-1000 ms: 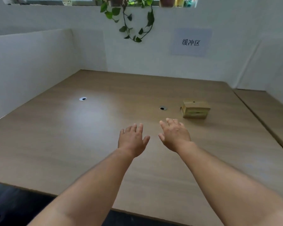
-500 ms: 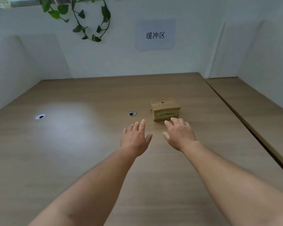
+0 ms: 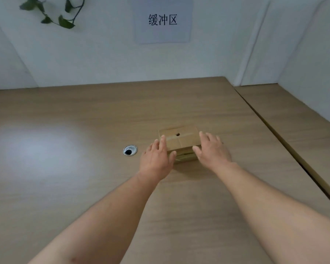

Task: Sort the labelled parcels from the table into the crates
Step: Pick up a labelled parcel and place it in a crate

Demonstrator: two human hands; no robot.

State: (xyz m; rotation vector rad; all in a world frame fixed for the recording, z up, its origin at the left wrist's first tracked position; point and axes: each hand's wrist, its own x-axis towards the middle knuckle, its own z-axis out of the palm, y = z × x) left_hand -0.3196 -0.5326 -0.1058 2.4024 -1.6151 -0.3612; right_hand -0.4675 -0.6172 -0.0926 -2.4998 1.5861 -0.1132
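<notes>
Counter point(image 3: 65, 187) space is wide at 9 o'clock; a seam and white partitions limit it at 3 o'clock. Cardboard parcel point(image 3: 180, 141) lies at centre, beside a cable grommet point(image 3: 130, 150). Both hands have now reached it: left hand point(image 3: 156, 159) and right hand point(image 3: 211, 151) flank its sides, fingers released, not yet grasping. I judge lifting comes next; no crates are visible.

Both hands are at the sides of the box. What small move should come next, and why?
Probably close both hands on the box and lift it. The left hand and right hand flank it with straight fingers, gripping nothing yet, and it lies flat on the table. No crate is in view.
</notes>
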